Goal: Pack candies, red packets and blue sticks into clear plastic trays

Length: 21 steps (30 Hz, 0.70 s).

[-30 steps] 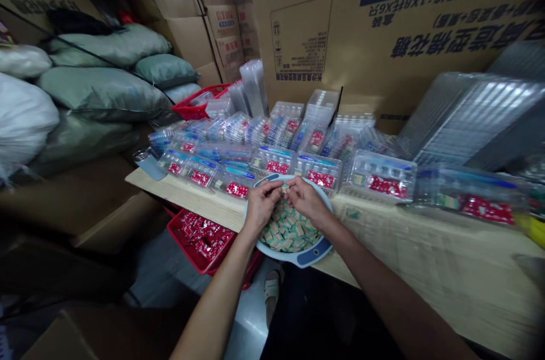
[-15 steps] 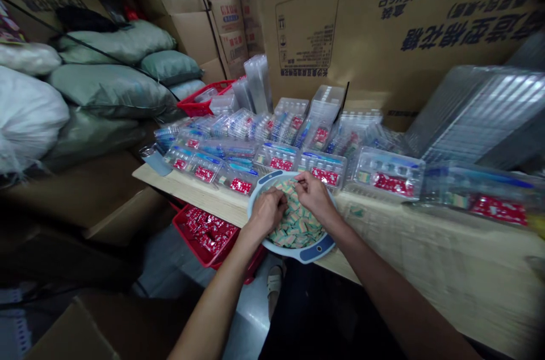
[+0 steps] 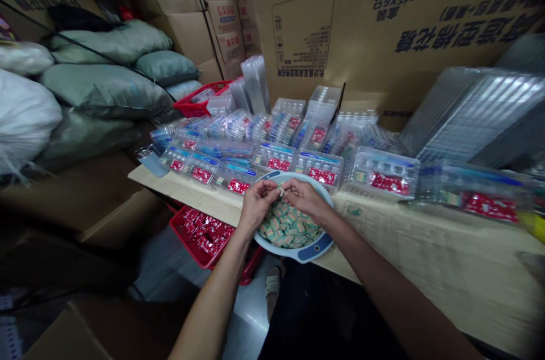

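My left hand (image 3: 259, 204) and my right hand (image 3: 304, 198) meet over the far side of a light-blue basin (image 3: 304, 255). The fingertips of both hands are pinched together around a small green-and-beige piece (image 3: 281, 192). Many loose flat pieces (image 3: 293, 226) of the same kind fill the basin below. Just beyond the basin stand clear plastic trays (image 3: 322, 170), each with a blue pen, a red patterned packet and some green-and-beige pieces. My fingers partly cover what they hold.
The basin sits at the front edge of a wooden table (image 3: 447, 258). Stacked clear trays (image 3: 477, 116) lean at the right, before a large cardboard box (image 3: 306, 19). Below the table is a red basket (image 3: 200, 235) of red packets. Full sacks (image 3: 106, 87) are piled at the left.
My hands have come together; the right moved left and the left rose a little. They were apart over the pieces, and now their fingertips meet at one small piece. The view shifted slightly.
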### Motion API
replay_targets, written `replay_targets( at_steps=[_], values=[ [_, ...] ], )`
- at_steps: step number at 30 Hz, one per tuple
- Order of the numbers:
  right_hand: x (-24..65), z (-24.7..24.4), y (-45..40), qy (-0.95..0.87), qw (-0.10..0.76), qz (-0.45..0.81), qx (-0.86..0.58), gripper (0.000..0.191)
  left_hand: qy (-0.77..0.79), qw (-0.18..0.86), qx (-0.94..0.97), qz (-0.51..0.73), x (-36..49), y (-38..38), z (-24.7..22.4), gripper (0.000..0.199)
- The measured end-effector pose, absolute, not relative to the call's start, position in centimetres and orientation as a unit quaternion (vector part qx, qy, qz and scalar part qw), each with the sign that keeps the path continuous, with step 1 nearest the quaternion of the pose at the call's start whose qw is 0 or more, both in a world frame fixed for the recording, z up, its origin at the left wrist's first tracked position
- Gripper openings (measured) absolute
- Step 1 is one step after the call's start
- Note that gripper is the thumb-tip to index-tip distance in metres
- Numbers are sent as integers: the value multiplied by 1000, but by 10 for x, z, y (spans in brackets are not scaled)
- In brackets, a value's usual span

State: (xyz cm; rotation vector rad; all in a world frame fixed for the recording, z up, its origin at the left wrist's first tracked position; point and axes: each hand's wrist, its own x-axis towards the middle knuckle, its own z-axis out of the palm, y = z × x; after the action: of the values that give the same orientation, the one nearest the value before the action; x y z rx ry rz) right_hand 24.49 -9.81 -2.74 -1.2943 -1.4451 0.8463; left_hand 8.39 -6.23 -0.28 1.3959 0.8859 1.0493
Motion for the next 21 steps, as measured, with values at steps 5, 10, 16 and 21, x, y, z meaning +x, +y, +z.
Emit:
replay_targets(
  at_steps=[5, 10, 16, 21],
  values=[
    [245, -26, -97, -560, 510, 418, -501, 24, 371, 550, 611, 431, 82, -62, -5, 33],
    [249, -29, -91, -522, 545, 374, -540, 22, 389, 426, 709, 405, 81, -69, 3, 24],
    [267, -13, -112, -486, 594, 321, -555, 28, 306, 288, 893, 160, 87, -92, 8, 14],
    [281, -5, -150, -497, 581, 321, -558, 28, 299, 260, 912, 110, 90, -99, 6, 4]
  ],
)
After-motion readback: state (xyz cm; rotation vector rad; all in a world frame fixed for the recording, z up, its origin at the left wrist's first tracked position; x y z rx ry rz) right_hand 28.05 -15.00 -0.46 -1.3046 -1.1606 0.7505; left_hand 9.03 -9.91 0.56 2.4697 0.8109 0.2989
